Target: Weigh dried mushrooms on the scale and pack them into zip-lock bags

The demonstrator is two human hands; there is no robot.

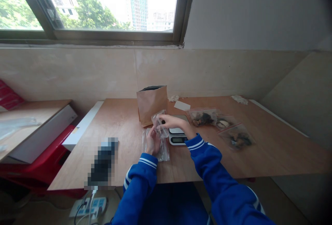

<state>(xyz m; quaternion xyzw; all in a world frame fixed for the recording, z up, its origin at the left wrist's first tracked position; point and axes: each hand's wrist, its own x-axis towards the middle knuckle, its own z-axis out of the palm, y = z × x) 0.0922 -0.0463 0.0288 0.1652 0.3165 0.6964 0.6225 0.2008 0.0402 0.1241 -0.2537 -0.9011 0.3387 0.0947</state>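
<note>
Holding a clear bag (158,124) upright, both hands on it.
Right hand (171,121) pinches the top, left hand (153,142) grips just below.

Left hand (153,142) and right hand (171,121) pinch closed, nearly touching.

on the table (272,149), the paper bag (152,104) stands behind the scale (177,132); 3 filled bags (224,123) lie right of it
</note>
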